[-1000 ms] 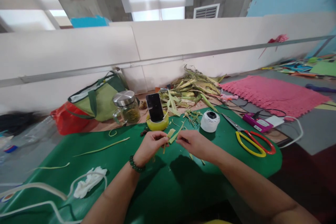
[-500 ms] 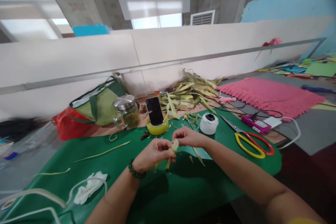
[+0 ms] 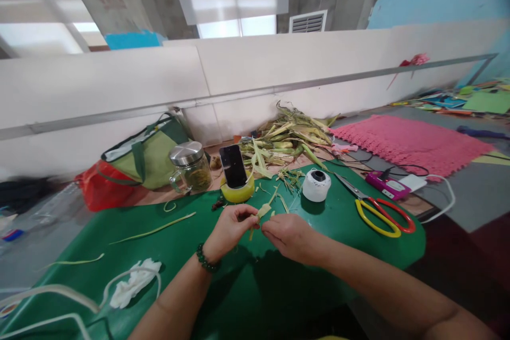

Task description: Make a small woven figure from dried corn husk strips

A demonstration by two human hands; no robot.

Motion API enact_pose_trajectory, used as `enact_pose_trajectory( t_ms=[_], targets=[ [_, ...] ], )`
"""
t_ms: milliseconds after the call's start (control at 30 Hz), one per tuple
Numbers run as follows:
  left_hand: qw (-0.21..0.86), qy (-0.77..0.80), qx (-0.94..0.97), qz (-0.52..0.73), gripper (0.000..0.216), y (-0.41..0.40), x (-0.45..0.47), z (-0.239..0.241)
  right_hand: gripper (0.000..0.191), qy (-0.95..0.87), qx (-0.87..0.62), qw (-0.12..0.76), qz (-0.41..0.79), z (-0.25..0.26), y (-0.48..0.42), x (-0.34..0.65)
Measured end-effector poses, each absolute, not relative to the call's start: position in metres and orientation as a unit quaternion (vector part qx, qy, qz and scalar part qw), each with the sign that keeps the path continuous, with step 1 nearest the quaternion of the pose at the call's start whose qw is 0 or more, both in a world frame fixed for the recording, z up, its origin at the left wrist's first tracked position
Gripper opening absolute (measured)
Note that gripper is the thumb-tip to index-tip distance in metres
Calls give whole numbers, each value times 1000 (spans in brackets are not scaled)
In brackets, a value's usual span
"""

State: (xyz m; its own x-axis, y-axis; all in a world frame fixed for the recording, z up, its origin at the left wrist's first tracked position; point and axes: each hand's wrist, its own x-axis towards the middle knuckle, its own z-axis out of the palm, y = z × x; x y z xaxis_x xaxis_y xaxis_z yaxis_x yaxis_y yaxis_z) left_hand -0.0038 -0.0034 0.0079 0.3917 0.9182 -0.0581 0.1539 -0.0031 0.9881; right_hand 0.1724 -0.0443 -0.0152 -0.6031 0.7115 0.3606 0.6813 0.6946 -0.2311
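Note:
My left hand [image 3: 233, 228], a green bead bracelet at its wrist, pinches a pale green strip of plant husk [image 3: 263, 210] between thumb and fingers. One thin end of the strip rises away from me and another hangs below the fingertips. Just right of it, my right hand [image 3: 289, 236] is closed with its back towards me. Its fingertips are pressed together beside the strip, and a small pale tip shows above them; what they grip is hidden. A white spool [image 3: 316, 186] with a dark core stands beyond my right hand.
Large scissors [image 3: 376, 212] with red and yellow handles lie at the right of the green tabletop [image 3: 303, 297]. Behind stand a phone [image 3: 233, 166] in a yellow roll [image 3: 238, 191], a glass jar mug [image 3: 193, 170] and a heap of husks [image 3: 292, 135]. Crumpled tissue [image 3: 135, 282] lies left.
My right hand has come down towards me and turned its back to the camera. The strip in my left hand now points up and away. My left hand has barely moved.

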Motion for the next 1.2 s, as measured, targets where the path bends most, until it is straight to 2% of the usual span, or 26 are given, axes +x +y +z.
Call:
enact_pose_trajectory(
  t_ms=[67, 200, 300, 333, 433, 500, 567, 633, 733, 867, 1033, 1200],
  targets=[
    [602, 419, 587, 342, 24, -3, -5, 8, 22, -881, -391, 246, 100, -15, -42, 174],
    [662, 398, 546, 326, 30, -5, -8, 13, 20, -781, -402, 320, 354, -15, -29, 183],
    [683, 393, 528, 315, 31, -6, -9, 15, 15, -721, -409, 348, 437, -16, -21, 188],
    [689, 393, 522, 315, 31, -6, -9, 15, 15, -716, -409, 352, 442, -15, -20, 188],
    [667, 399, 539, 326, 29, -5, -7, 13, 28, -730, -409, 352, 420, -12, -24, 183],
    [629, 407, 575, 329, 26, -5, -4, 12, 23, -748, -418, 359, 370, -10, -27, 178],
    [606, 414, 595, 326, 25, -6, -2, 10, 27, -761, -429, 383, 300, -11, -28, 173],
    [607, 420, 590, 329, 24, -7, 0, 9, 33, -764, -435, 412, 238, -14, -27, 170],
    [622, 418, 571, 336, 25, -9, 0, 9, 31, -755, -438, 448, 193, -21, -25, 170],
    [628, 412, 572, 330, 28, -9, 0, 9, 33, -727, -441, 488, 199, -24, -26, 169],
    [605, 412, 594, 335, 31, -8, 2, 5, 27, -734, -451, 427, 276, -18, -24, 168],
    [641, 396, 565, 336, 33, -9, 3, 7, 27, -725, -462, 453, 236, -14, -25, 169]
  ],
)
